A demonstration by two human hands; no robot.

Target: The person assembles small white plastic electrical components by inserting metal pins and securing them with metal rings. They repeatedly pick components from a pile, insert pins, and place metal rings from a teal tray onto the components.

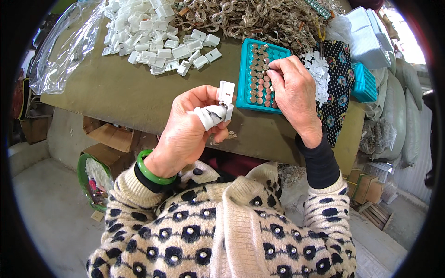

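My left hand (187, 113) grips a small white plastic battery case (226, 92) with its lid flipped up, above the table's near edge. White wrapping (211, 116) covers the thumb of that hand. To the right, my right hand (294, 83) reaches over a teal tray (242, 69), its thumb and forefinger pinched together at a button cell. Rows of round, coppery button cells (260, 88) fill much of the tray; my fingers hide part of its right side. More white battery cases (157, 51) lie heaped at the far left.
Coiled clear wires (241, 21) are piled at the back. White paper-like pieces (316, 69) lie on dark patterned cloth (336, 69) to the right, beside another teal tray (364, 83). Clear plastic film (60, 55) covers the table's left end. A green-rimmed basket (83, 176) stands below.
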